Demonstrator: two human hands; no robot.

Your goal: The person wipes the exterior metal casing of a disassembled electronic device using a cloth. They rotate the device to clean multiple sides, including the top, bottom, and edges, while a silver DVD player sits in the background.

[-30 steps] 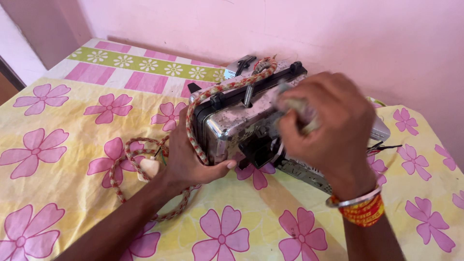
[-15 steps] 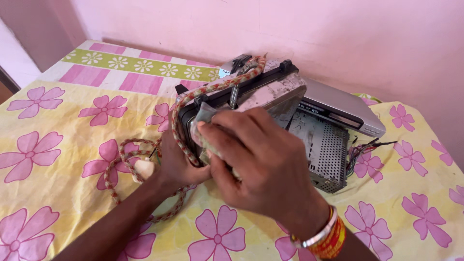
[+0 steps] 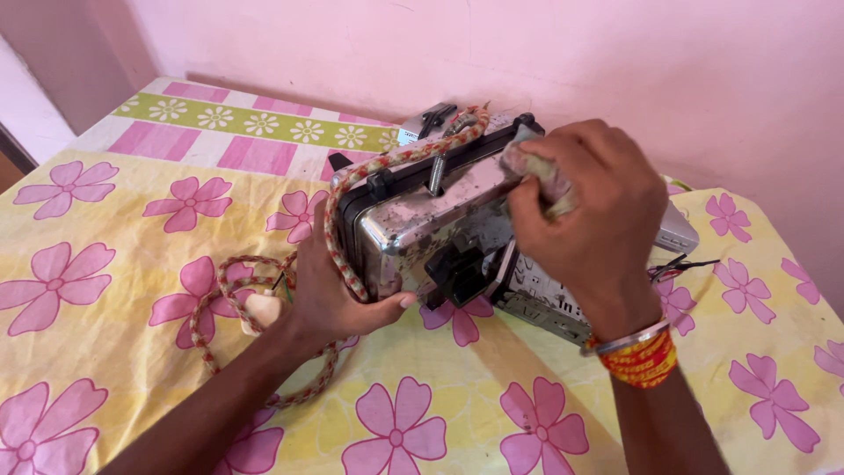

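Metal appliance [image 3: 422, 237] stands on the flowered cloth [image 3: 132, 290]. Left hand [image 3: 330, 295] grips its near lower corner, fingers curled under. Right hand [image 3: 589, 211] presses a wadded rag [image 3: 532, 176], pinched in closed fingers, against its upper right edge.

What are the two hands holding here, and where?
The left hand grips the metal appliance at its near lower corner; the right hand clutches a crumpled cloth against its top.

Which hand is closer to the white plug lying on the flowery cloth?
Left. The left hand grips the metal appliance right beside the white plug; the right hand presses a rag farther away.
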